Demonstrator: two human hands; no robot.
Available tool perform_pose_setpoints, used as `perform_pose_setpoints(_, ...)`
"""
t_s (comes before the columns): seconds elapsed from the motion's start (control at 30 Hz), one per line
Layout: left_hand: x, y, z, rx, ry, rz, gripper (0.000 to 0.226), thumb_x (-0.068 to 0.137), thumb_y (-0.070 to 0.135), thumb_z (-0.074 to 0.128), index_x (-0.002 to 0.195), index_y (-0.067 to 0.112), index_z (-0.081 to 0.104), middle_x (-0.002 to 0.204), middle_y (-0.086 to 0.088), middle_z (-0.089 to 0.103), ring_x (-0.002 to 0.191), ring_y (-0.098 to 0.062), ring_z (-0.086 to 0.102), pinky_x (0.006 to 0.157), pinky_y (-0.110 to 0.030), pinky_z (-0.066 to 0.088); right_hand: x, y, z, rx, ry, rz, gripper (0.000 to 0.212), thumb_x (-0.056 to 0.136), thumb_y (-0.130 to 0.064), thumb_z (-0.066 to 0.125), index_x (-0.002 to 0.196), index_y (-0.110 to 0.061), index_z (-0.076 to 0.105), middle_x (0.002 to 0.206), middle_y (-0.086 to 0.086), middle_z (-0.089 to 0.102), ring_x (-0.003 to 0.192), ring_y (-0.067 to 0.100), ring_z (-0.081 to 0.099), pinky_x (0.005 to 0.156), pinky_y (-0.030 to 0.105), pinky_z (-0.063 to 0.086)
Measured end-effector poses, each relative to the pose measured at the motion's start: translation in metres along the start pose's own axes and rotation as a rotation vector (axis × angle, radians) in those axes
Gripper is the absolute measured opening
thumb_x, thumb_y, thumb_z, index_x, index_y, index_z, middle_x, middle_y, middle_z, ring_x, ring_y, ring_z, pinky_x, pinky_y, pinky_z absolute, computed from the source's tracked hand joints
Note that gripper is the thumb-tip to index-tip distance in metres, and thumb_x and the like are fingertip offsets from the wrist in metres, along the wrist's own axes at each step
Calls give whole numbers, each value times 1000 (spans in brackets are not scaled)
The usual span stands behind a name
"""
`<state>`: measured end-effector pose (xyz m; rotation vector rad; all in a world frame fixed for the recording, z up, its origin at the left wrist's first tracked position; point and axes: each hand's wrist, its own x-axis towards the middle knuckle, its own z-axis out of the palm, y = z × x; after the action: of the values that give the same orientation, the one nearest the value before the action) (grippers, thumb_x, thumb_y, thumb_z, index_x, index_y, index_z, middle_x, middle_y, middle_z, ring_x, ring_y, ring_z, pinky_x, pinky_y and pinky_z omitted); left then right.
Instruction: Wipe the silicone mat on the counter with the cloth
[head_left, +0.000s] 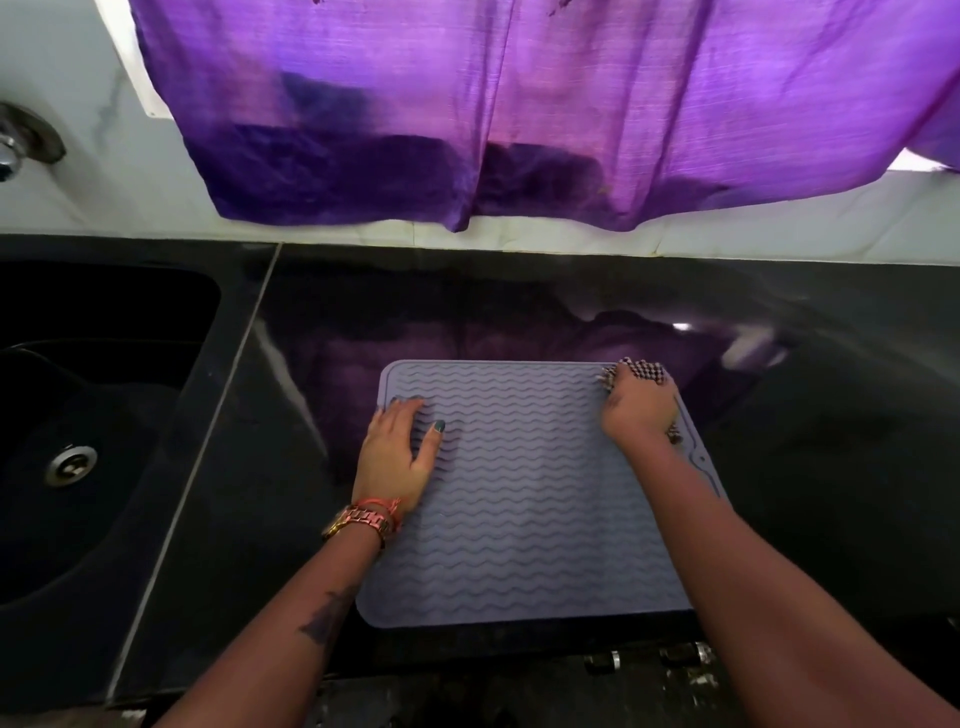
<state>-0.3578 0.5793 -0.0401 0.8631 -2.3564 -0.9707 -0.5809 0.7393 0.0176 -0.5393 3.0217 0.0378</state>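
Two forearms reach in from the near edge, one on each side of the mat, above the black glossy worktop (831, 467) that fills the lower scene. Left of it sits a dark sink (93, 415); behind hangs a purple curtain (467, 130).

Next in size, the silicone mat (530, 493) lies flat and roughly square on the worktop, its wavy ridges running left to right, its near edge close to the worktop's front.

The left hand (400, 452) rests open and flat on the mat's left side, fingers spread and holding nothing; it looks to be pinning the mat.

The right hand (639, 405) is closed over a bunched checked cloth (644, 371), pressed at the mat's far right corner, with a bit of cloth showing under the wrist.

From the cloth, nearly all the unwiped-looking surface lies toward the person and to the left. So the coming stroke most likely pulls toward the body or sweeps left along the ridges, toward the bracing hand.
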Motion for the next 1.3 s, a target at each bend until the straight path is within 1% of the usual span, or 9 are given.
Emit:
perform_pose_setpoints(0.17,-1,1,-1,0,0,0,66,81,56,30,129,15,47,137,-6,50,134,-23,36,116,-42,23,-20,-66,3,23,13,-161,45,94,-17,39,137,-3,38,124,18,59,120,33,49,101,34,35)
perform_pose_setpoints(0.3,0,0,-1,8,-5,-5,68,80,59,28,130,16,46,137,-6,50,133,-24,36,114,-46,28,-50,-108,6,71,38,-365,51,94,-19,41,143,-9,32,117,17,64,115,35,51,97,33,39)
perform_pose_setpoints(0.47,-1,-1,-1,-8,-8,-6,68,80,60,28,130,18,45,138,-5,49,135,-23,35,115,-44,26,-32,-91,-19,874,-195,-215,38,86,-21,62,124,-23,61,111,9,69,107,28,62,91,33,49)
perform_pose_setpoints(0.53,-1,0,-2,-13,-6,6,68,80,59,28,130,16,46,138,-5,50,136,-22,34,117,-42,23,-16,-64,-32,1001,-128,-82,36,87,-19,62,123,-20,61,110,8,68,100,22,63,83,28,47)
perform_pose_setpoints(0.67,-1,0,-2,-19,-3,2,69,80,58,28,130,14,47,137,-5,50,136,-22,35,117,-42,23,11,9,-43,632,159,84,41,91,-18,54,129,-33,54,119,13,65,105,29,60,87,29,47)
perform_pose_setpoints(0.83,0,0,-1,-25,-15,-2,69,80,58,27,130,15,46,138,-5,49,137,-22,33,118,-40,20,21,21,-4,228,30,97,44,90,-13,42,131,-27,49,115,21,62,115,38,44,88,36,43)
perform_pose_setpoints(1.03,-1,5,-4,-39,-3,-2,68,80,57,28,129,14,47,137,-5,50,136,-21,34,117,-42,23,5,-54,6,215,86,-83,39,89,-14,46,127,-9,50,114,22,63,117,38,48,98,35,38)
perform_pose_setpoints(1.2,-2,6,-5,-16,-12,-3,70,80,58,26,131,15,45,139,-6,48,136,-21,33,117,-41,21,-26,-118,10,162,30,-291,46,90,-17,44,135,-8,41,113,18,65,113,34,52,97,33,37)
perform_pose_setpoints(1.3,-3,6,-6,-1,-19,0,71,80,58,25,132,14,44,139,-6,47,136,-20,32,118,-38,19,-39,-140,-1,241,-2,-404,39,88,-18,48,126,-14,52,112,15,67,109,34,58,93,32,42)
